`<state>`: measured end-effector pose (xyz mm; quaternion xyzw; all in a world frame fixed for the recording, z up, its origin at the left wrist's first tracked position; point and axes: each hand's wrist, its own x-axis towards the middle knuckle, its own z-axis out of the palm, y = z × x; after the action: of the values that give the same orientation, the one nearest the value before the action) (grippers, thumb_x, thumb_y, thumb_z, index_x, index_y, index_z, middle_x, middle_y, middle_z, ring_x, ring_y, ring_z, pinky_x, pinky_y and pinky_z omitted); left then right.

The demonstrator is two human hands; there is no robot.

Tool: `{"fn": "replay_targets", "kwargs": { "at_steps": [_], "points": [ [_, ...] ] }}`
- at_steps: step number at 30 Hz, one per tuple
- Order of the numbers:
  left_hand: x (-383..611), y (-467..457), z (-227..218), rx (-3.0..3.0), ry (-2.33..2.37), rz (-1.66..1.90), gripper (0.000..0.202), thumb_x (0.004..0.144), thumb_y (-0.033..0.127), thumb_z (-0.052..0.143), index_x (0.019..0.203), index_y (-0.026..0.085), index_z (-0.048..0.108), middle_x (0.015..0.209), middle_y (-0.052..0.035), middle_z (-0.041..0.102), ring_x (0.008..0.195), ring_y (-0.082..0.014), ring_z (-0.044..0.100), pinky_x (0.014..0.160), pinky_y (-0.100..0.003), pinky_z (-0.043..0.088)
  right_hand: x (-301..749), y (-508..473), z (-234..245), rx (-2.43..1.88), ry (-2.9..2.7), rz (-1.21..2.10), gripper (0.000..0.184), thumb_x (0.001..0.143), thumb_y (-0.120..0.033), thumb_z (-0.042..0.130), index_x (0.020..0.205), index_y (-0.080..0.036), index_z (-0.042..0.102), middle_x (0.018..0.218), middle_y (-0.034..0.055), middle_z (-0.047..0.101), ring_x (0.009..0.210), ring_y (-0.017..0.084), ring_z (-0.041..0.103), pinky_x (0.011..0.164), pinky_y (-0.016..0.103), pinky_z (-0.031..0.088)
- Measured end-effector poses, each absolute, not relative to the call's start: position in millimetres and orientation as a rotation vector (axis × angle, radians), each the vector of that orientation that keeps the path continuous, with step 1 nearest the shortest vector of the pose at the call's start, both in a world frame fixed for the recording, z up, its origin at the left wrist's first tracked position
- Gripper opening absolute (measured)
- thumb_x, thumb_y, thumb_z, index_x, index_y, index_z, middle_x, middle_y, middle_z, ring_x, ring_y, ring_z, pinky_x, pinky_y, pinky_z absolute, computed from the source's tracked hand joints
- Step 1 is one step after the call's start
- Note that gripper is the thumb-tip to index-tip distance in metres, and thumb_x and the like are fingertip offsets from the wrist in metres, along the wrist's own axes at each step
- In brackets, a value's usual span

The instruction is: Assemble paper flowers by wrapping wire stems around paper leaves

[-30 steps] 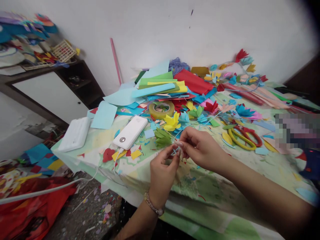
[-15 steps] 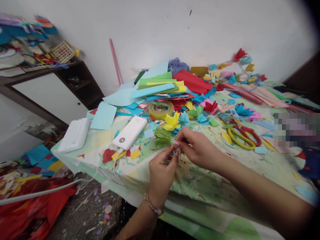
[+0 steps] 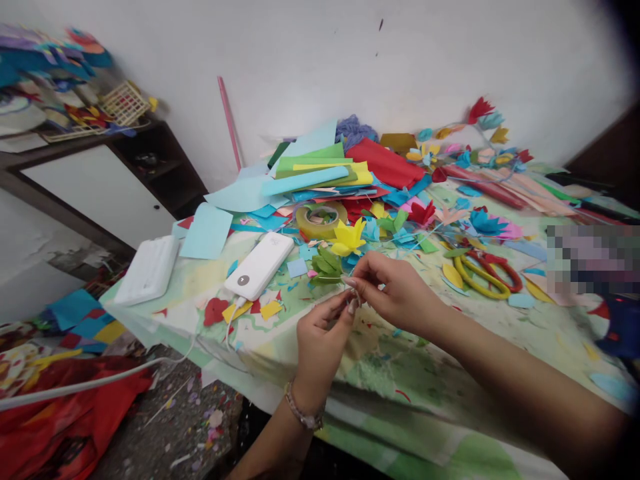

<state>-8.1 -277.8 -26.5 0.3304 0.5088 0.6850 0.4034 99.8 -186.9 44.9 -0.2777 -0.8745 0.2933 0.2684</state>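
My left hand (image 3: 323, 333) is closed in a pinch, its thumb and forefinger on something small that I cannot make out. Right above it, my right hand (image 3: 395, 290) pinches a thin, pale, needle-like strand (image 3: 330, 278) that sticks out to the left. The fingertips of both hands nearly meet and hide most of what is between them. Just beyond the fingers are green paper leaves (image 3: 326, 261) and a yellow paper flower (image 3: 349, 237).
Behind the hands are a tape roll (image 3: 320, 220), stacked coloured paper (image 3: 315, 177) and paper flowers (image 3: 485, 220). Scissors (image 3: 483, 275) lie to the right. A white power bank (image 3: 260, 267) with a cable and a white box (image 3: 149, 270) stand at the left. A cabinet (image 3: 95, 193) is beyond.
The needle-like strand has swung from a slant to nearly level and a little lower. Both hands have shifted only slightly and keep their pinches. The yellow flower appears slightly higher and to the right.
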Motion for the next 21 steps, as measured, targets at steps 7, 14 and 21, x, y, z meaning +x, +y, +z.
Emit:
{"fn": "replay_targets", "kwargs": {
  "at_steps": [7, 14, 21],
  "points": [
    [-9.6, -277.6, -28.6, 1.015, 1.390, 1.648, 0.028, 0.083, 0.030, 0.063, 0.110, 0.025, 0.069, 0.109, -0.0018, 0.070, 0.098, -0.0170, 0.065, 0.088, -0.025, 0.051, 99.2, -189.7, 43.6, -0.739, -2.364, 0.726, 0.012, 0.084, -0.023, 0.055, 0.073, -0.018, 0.052, 0.060, -0.0031, 0.057, 0.051, 0.008, 0.050, 0.048, 0.019, 0.034],
    [-9.5, -277.3, -32.7, 1.078, 1.456, 1.634, 0.033, 0.085, 0.029, 0.060, 0.118, 0.023, 0.065, 0.114, -0.0028, 0.068, 0.103, -0.0189, 0.063, 0.091, -0.028, 0.049, 100.6, -189.2, 43.8, -0.790, -2.314, 0.735, 0.014, 0.083, -0.024, 0.055, 0.071, -0.018, 0.052, 0.058, -0.0026, 0.058, 0.049, 0.008, 0.049, 0.047, 0.020, 0.034],
    [-9.3, -277.3, -30.1, 1.132, 1.518, 1.586, 0.033, 0.087, 0.028, 0.057, 0.118, 0.022, 0.065, 0.113, -0.0033, 0.068, 0.098, -0.0187, 0.065, 0.088, -0.028, 0.050, 99.3, -189.4, 43.1, -0.862, -2.246, 0.830, 0.016, 0.084, -0.027, 0.054, 0.070, -0.018, 0.052, 0.058, -0.0017, 0.059, 0.050, 0.010, 0.052, 0.049, 0.022, 0.037]
  ]
}}
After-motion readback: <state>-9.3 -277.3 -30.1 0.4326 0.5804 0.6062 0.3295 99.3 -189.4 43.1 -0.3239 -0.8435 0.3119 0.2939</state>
